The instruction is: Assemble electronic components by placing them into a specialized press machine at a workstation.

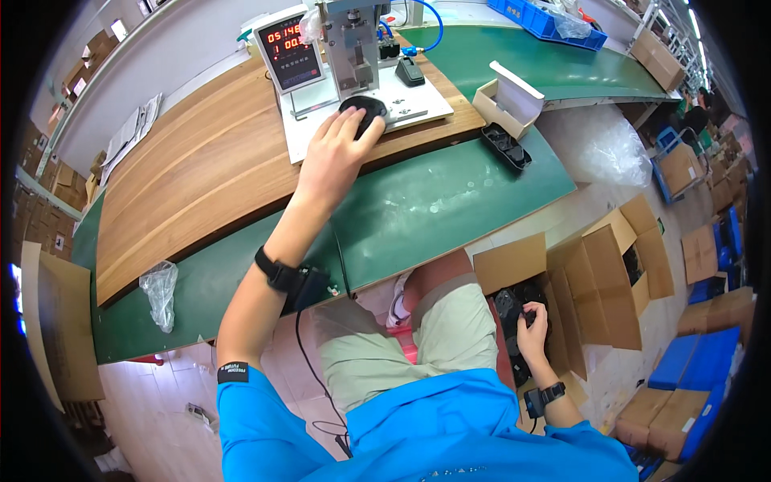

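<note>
My left hand point(336, 153) reaches up to a small bench press point(350, 56) with a white base plate point(302, 141). Its fingers and thumb grip a black, rounded plastic part point(365, 104) on that plate, under the press column. Down at the lower right, my right hand point(533, 331) is inside an open cardboard box point(509, 262) of black plastic parts point(507, 309). The fingers are curled and pinch a black part among the others; its exact shape is hidden.
A display unit point(291, 53) with red digits stands left of the press. Right of it lie a small open carton point(509, 100) and a black tray-like part point(506, 146). A clear plastic bag point(159, 296) rests at the left edge. Another open carton point(617, 273) stands right.
</note>
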`<state>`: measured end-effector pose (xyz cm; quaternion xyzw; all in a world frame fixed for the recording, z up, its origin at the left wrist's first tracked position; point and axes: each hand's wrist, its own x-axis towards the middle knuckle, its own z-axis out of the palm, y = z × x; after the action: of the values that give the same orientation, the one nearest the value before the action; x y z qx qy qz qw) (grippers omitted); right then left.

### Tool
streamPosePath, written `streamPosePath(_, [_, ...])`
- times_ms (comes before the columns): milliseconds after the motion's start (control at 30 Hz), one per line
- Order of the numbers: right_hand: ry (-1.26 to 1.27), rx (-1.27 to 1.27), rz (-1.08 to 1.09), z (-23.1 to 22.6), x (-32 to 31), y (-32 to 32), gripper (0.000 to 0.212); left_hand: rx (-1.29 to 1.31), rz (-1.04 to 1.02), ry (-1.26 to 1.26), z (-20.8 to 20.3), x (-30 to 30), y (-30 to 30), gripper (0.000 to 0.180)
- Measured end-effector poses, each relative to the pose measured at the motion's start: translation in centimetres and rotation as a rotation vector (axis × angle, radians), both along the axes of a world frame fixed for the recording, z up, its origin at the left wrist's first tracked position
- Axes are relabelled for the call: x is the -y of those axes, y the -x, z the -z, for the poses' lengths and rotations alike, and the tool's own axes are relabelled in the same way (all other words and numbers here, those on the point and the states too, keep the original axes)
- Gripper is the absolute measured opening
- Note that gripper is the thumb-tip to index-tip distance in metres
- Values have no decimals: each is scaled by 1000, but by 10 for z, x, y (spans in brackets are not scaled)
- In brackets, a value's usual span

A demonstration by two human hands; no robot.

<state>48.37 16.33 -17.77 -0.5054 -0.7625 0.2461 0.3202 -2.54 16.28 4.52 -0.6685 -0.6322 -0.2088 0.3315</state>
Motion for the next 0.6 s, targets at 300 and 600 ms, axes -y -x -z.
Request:
streamPosePath(300, [345,52,332,144,6,-76,20,-11,-108,60,9,-31,-18,39])
streamPosePath(600, [562,247,447,179,32,-104,27,41,-160,45,9,-33,-24,42])
